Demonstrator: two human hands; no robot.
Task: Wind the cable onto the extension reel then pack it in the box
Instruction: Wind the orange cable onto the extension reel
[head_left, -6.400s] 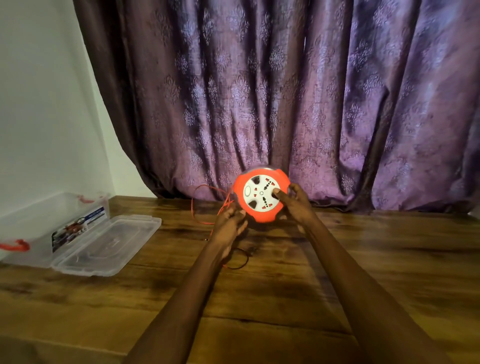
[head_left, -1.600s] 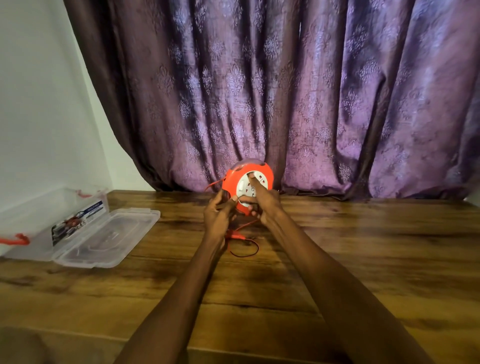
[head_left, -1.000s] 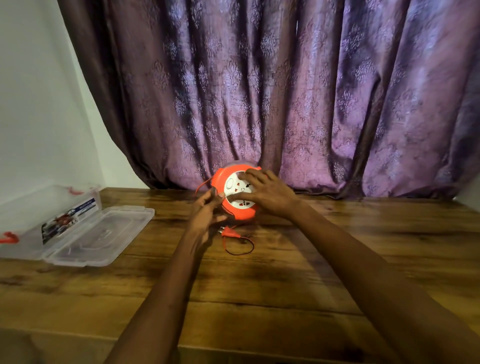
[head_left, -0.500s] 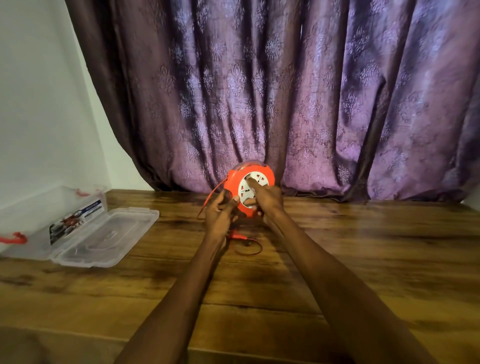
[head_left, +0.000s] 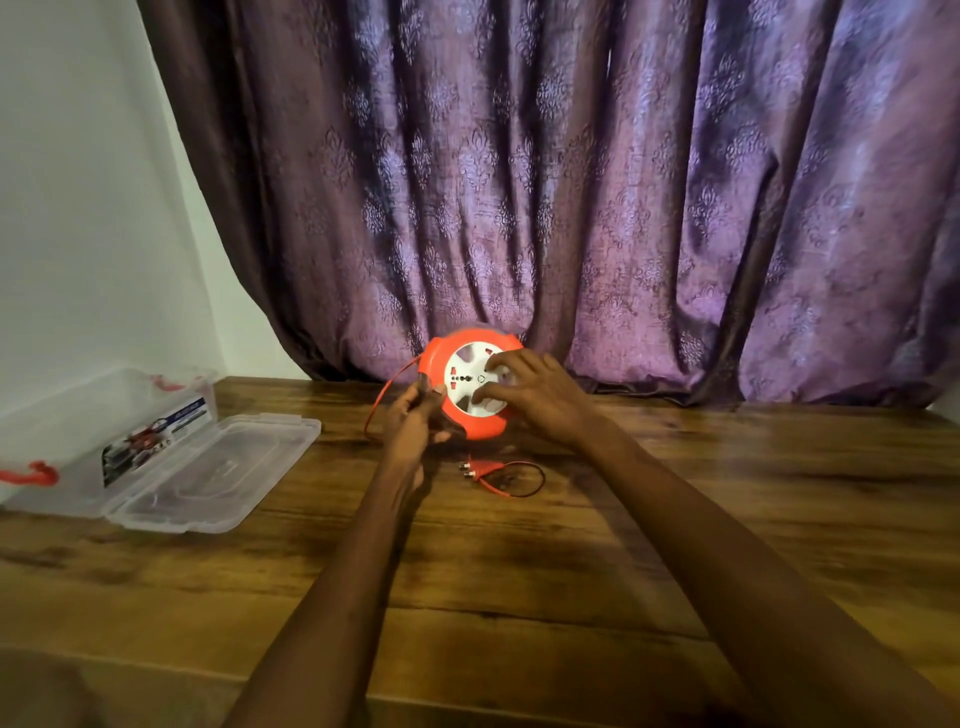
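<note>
Purple patterned curtain (head_left: 571, 182) fills the background, hanging down to the rear edge of a wooden table (head_left: 675, 519); white wall (head_left: 78, 182) at left.

Clear plastic box (head_left: 111, 415) sits at the table's left edge, open, with its hinged lid (head_left: 218, 470) lying flat beside it on the table. Red latch visible at the box's near end.

Orange extension reel (head_left: 470, 384) stands on edge near the curtain, white socket face toward the camera.

Right hand (head_left: 535, 392): fingers spread and bent over the white face, pressing on it.

Left hand (head_left: 413, 421): curled at the reel's lower left rim, gripping it; red cable (head_left: 387, 397) loops out from the rim just past this hand. Whether the fingers also pinch the cable, cannot tell.

Loose cable end with red plug (head_left: 480, 470) lies on the table just in front of the reel, between the two forearms, not wound in.
</note>
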